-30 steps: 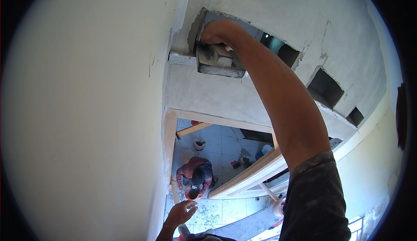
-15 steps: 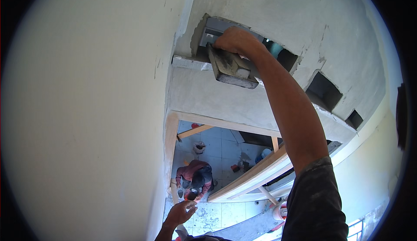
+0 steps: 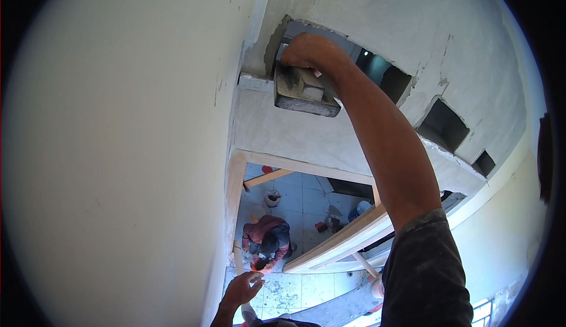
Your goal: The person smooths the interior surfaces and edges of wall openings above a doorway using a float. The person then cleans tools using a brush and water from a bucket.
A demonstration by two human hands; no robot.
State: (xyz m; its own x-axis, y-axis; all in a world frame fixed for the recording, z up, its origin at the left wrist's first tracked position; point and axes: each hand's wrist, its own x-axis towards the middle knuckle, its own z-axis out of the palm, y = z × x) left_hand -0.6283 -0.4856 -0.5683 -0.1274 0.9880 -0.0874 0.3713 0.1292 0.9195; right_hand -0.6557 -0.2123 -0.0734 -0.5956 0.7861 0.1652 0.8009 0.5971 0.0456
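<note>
"Where is the plastering float (image 3: 290, 85)?"

"Up high, by the left end of the long opening (image 3: 397, 83) in the grey wall (image 3: 295, 129). It sits tilted, and its raised block shows on top. I can't tell if it touches the wall."

"Who has it?"

"The right hand (image 3: 313, 51). It is bent over the top end and closed tight on it. The tips of the fingers are hidden."

"And the left hand (image 3: 242, 288)?"

"That one is low down, near the pale wall (image 3: 130, 150). Its fingers are a bit bent, and the thumb is apart from them. It isn't pinching anything that I can see."

"Are there any buckets?"

"Yes, down on the tiled floor (image 3: 306, 200), seen through the wooden frame (image 3: 306, 161). A small white bucket (image 3: 274, 204) has its top facing us. It looks dark inside, but it is too small to tell what that is."

"Any more?"

"A blue and white bucket (image 3: 358, 211) is over to the right, and I can't see what it holds. A pinkish bucket (image 3: 377, 289) is lower down, partly hidden by the dark sleeve (image 3: 424, 268)."

"Who is that below?"

"A co-worker (image 3: 257, 231) in a dark red top, bending low. The white bucket is near them."
</note>
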